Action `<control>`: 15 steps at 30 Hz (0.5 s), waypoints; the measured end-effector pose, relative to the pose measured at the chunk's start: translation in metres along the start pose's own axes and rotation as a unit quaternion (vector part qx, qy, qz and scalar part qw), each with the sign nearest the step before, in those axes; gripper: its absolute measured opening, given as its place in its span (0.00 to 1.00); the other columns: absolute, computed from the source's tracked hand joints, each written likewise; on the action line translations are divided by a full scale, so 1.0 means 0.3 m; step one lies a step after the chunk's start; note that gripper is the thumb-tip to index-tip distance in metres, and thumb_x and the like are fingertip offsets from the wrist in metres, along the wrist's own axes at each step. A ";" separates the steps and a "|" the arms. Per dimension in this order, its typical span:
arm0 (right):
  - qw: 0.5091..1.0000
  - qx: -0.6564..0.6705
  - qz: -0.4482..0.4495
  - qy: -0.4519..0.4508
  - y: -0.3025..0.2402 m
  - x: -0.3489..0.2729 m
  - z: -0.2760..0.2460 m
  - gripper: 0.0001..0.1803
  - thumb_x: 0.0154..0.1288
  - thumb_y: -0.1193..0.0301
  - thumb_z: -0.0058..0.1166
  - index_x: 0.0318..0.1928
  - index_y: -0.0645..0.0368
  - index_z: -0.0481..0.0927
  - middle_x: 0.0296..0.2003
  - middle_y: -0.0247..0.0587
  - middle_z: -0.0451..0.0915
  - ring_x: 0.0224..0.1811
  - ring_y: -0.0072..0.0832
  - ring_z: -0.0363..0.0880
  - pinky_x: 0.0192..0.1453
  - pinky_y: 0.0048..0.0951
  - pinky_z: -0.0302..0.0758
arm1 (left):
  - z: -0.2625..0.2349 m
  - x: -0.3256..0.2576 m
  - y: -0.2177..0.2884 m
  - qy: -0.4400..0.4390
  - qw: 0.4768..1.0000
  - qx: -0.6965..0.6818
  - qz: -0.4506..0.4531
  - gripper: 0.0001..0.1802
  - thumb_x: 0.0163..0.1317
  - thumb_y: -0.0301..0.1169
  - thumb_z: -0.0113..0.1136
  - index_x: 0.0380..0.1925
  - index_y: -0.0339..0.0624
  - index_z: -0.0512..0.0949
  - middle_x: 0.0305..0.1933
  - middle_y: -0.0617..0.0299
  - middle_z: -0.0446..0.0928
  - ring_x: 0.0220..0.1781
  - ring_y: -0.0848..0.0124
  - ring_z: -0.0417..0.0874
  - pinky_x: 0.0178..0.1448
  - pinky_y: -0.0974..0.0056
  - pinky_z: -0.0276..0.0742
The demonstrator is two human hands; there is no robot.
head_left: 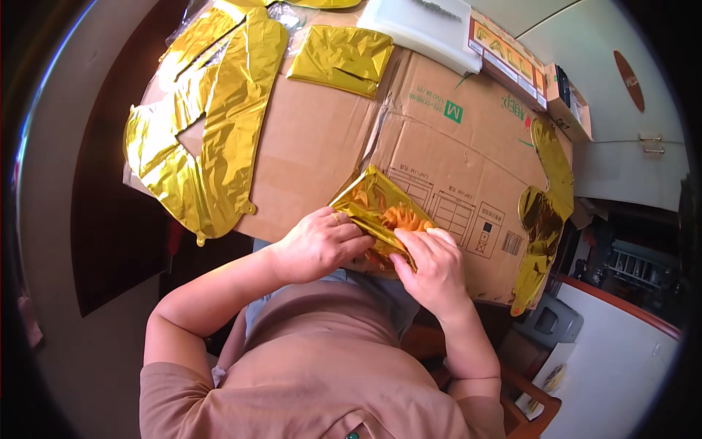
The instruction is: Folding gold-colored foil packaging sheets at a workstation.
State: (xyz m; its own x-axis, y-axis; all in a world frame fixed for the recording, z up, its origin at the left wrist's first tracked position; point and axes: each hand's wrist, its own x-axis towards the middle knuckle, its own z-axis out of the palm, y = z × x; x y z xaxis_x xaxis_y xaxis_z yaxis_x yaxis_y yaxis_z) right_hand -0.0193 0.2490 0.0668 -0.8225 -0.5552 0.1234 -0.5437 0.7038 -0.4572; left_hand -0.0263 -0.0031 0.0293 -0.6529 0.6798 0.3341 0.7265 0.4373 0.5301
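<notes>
A folded gold foil balloon (374,196) lies at the near edge of a flattened cardboard sheet, its shiny surface mirroring fingers. My left hand (322,245), with a ring on one finger, is closed on its left near edge, fingertips curled down. On the other side, my right hand (433,265) pinches the near right edge, thumb below and fingers on top. Part of the foil's near edge is hidden behind both hands. To the left, a large flat gold foil balloon (238,110) is spread out, with small tabs at its near end.
Another folded gold foil piece (344,58) lies farther back on the cardboard (314,139). A long gold foil balloon (541,219) hangs along the right edge. At the back stand a white lidded container (417,29), a printed box (508,55) and a small open box (570,106).
</notes>
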 end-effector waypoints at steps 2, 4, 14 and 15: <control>1.000 -0.002 0.004 0.016 -0.009 -0.023 0.012 0.21 0.57 0.71 0.69 0.51 0.61 0.82 0.41 0.43 0.86 0.44 0.40 0.85 0.58 0.42 0.77 | 0.020 -0.012 0.010 0.009 1.000 0.012 -0.008 0.20 0.55 0.31 0.66 0.49 0.42 0.84 0.45 0.62 0.85 0.49 0.62 0.85 0.54 0.57 0.79; 0.999 0.000 0.011 0.035 -0.016 -0.040 0.024 0.20 0.57 0.72 0.70 0.51 0.61 0.83 0.41 0.43 0.86 0.44 0.40 0.85 0.58 0.41 0.77 | 0.014 -0.015 0.026 0.013 1.000 0.021 -0.013 0.20 0.54 0.30 0.67 0.49 0.43 0.84 0.44 0.62 0.85 0.48 0.62 0.85 0.54 0.57 0.79; 0.995 -0.023 0.032 0.089 -0.053 -0.057 0.074 0.23 0.59 0.71 0.69 0.55 0.59 0.79 0.46 0.43 0.86 0.47 0.41 0.85 0.55 0.42 0.77 | 0.037 -0.033 0.018 0.071 0.996 0.044 -0.010 0.16 0.56 0.34 0.68 0.45 0.45 0.83 0.37 0.64 0.83 0.44 0.63 0.85 0.51 0.57 0.79; 0.994 -0.032 0.038 0.098 -0.053 -0.063 0.089 0.25 0.59 0.72 0.69 0.56 0.59 0.78 0.46 0.43 0.85 0.47 0.41 0.85 0.55 0.42 0.77 | 0.041 -0.034 0.015 0.068 0.997 0.043 -0.010 0.16 0.56 0.34 0.67 0.45 0.45 0.83 0.37 0.64 0.83 0.43 0.63 0.85 0.50 0.58 0.79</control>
State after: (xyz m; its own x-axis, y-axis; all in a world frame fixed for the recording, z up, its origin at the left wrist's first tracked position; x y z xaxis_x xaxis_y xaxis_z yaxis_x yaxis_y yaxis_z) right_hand 0.0094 0.2364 0.0483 -0.8746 -0.4073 0.2631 -0.4838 0.7701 -0.4158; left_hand -0.0138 -0.0009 0.0187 -0.6859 0.5875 0.4294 0.7251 0.5027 0.4706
